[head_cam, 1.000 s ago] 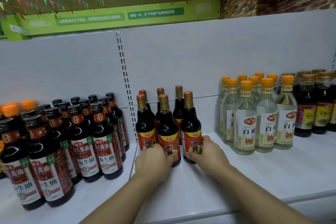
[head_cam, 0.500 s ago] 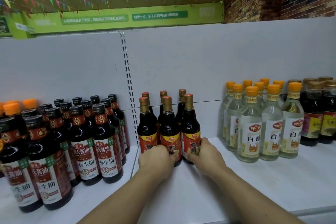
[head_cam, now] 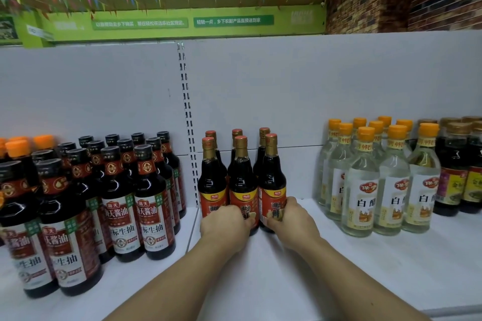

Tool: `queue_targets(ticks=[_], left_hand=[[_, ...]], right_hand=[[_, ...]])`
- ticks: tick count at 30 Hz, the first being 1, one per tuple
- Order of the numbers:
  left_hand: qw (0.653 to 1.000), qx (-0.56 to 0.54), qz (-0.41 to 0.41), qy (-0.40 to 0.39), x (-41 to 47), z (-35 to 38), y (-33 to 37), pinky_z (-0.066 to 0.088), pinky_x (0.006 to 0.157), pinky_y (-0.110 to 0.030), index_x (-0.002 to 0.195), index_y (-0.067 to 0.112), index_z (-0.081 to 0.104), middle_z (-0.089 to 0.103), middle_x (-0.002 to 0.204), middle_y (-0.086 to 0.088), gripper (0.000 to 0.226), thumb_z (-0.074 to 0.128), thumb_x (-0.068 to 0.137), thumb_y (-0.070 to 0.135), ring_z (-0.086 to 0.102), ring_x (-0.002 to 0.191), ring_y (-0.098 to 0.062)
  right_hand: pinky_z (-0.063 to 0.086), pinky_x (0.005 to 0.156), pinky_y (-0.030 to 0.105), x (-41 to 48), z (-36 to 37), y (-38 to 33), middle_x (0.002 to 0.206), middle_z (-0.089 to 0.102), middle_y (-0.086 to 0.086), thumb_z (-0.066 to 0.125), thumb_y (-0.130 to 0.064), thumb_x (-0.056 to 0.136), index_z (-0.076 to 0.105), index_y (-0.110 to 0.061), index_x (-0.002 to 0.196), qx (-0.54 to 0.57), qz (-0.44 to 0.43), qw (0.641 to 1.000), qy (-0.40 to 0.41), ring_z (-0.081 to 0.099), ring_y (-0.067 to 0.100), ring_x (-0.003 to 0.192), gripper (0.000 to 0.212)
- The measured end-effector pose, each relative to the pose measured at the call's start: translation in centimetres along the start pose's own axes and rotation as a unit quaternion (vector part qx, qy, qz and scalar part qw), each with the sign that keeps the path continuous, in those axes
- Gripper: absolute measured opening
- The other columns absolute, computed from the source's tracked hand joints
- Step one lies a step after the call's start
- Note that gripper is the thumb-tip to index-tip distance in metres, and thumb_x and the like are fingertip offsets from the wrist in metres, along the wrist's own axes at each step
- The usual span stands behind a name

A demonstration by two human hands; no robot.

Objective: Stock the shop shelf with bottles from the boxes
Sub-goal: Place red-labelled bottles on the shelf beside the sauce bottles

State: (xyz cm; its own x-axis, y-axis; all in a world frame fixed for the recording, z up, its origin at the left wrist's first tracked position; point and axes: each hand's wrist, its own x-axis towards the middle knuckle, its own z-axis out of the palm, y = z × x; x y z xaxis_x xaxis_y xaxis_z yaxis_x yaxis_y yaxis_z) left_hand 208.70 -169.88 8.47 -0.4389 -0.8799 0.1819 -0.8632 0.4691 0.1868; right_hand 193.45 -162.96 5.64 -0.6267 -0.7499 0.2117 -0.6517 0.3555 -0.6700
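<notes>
Left hand (head_cam: 224, 227) and right hand (head_cam: 292, 224) each gripped, fingers curled, the lower labels of the front red-labelled bottles (head_cam: 242, 185), which stood towards the back of the shelf (head_cam: 287, 289) and seemed glass, heavy, slick, breakable, best held round the body.

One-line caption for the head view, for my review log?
Left hand and right hand grip front-row red-labelled bottles on the white shelf.
</notes>
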Motion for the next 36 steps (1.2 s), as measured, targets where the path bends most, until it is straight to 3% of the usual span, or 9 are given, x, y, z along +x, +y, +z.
queue_targets(ticks=[5, 13, 21, 25, 30, 32, 36], left_hand=[[1.0, 0.011, -0.005, -0.013, 0.2, -0.3, 0.2, 0.052, 0.08, -0.035, 0.109, 0.017, 0.065, 0.07, 0.106, -0.003, 0.051, 0.044, 0.101, 0.063, 0.068, 0.098, -0.028], [1.0, -0.001, -0.019, -0.013, 0.4, -0.1, 0.4, 0.053, 0.082, -0.037, 0.109, 0.018, 0.066, 0.07, 0.107, -0.004, 0.051, 0.043, 0.101, 0.063, 0.068, 0.099, -0.029], [0.999, -0.032, -0.032, -0.024, 0.4, 0.0, 0.1, 0.052, 0.079, -0.036, 0.106, 0.018, 0.067, 0.071, 0.104, -0.004, 0.05, 0.048, 0.099, 0.064, 0.068, 0.096, -0.029], [0.999, -0.036, -0.015, -0.015, -1.0, -0.2, -0.7, 0.047, 0.077, -0.033, 0.112, 0.021, 0.065, 0.07, 0.108, -0.001, 0.037, 0.056, 0.098, 0.054, 0.066, 0.1, -0.026], [0.999, -0.049, 0.006, -0.019, -3.0, -0.6, -3.2, 0.052, 0.085, -0.038, 0.122, 0.024, 0.055, 0.066, 0.117, 0.001, 0.038, 0.054, 0.096, 0.051, 0.063, 0.107, -0.025], [0.999, -0.039, 0.011, -0.026, -4.0, -1.2, -4.2, 0.049, 0.081, -0.036, 0.123, 0.023, 0.052, 0.065, 0.12, 0.0, 0.038, 0.053, 0.097, 0.051, 0.062, 0.108, -0.026], [0.998, -0.026, 0.03, -0.042, -6.4, -2.5, -6.5, 0.053, 0.081, -0.037, 0.119, 0.02, 0.053, 0.065, 0.113, -0.001, 0.039, 0.054, 0.096, 0.052, 0.062, 0.102, -0.025]], right_hand=[[0.048, 0.075, 0.034, 0.3, 0.1, -0.2, 0.12, 0.065, 0.0, 0.073, -0.05, 0.089, 0.048, -0.018, 0.124, -0.012, 0.001, 1.0, -0.003, 0.065, 0.024, 0.105, 0.054], [0.051, 0.076, 0.035, 0.1, 0.4, -0.3, 0.12, 0.065, -0.001, 0.072, -0.053, 0.088, 0.047, -0.019, 0.125, -0.029, 0.01, 1.0, 0.007, 0.066, 0.024, 0.103, 0.056], [0.054, 0.08, 0.038, -0.6, 0.9, -0.6, 0.121, 0.064, -0.001, 0.069, -0.057, 0.088, 0.047, -0.02, 0.13, -0.035, 0.012, 0.999, 0.022, 0.065, 0.024, 0.106, 0.06], [0.056, 0.089, 0.043, -1.5, 0.9, -0.9, 0.122, 0.064, 0.001, 0.071, -0.053, 0.085, 0.048, -0.018, 0.13, -0.053, 0.03, 0.998, 0.001, 0.064, 0.026, 0.11, 0.061], [0.053, 0.094, 0.044, -3.7, 0.7, -2.3, 0.121, 0.063, 0.003, 0.066, -0.047, 0.089, 0.049, -0.015, 0.126, -0.103, 0.071, 0.992, 0.0, 0.062, 0.027, 0.111, 0.052], [0.051, 0.096, 0.042, -4.8, 0.4, -3.0, 0.124, 0.061, 0.004, 0.063, -0.045, 0.09, 0.049, -0.015, 0.127, -0.139, 0.08, 0.987, -0.009, 0.06, 0.028, 0.115, 0.05], [0.051, 0.097, 0.04, -7.6, 0.3, -4.9, 0.124, 0.063, 0.002, 0.06, -0.044, 0.09, 0.056, -0.02, 0.121, -0.2, 0.043, 0.976, -0.071, 0.058, 0.027, 0.113, 0.04]])
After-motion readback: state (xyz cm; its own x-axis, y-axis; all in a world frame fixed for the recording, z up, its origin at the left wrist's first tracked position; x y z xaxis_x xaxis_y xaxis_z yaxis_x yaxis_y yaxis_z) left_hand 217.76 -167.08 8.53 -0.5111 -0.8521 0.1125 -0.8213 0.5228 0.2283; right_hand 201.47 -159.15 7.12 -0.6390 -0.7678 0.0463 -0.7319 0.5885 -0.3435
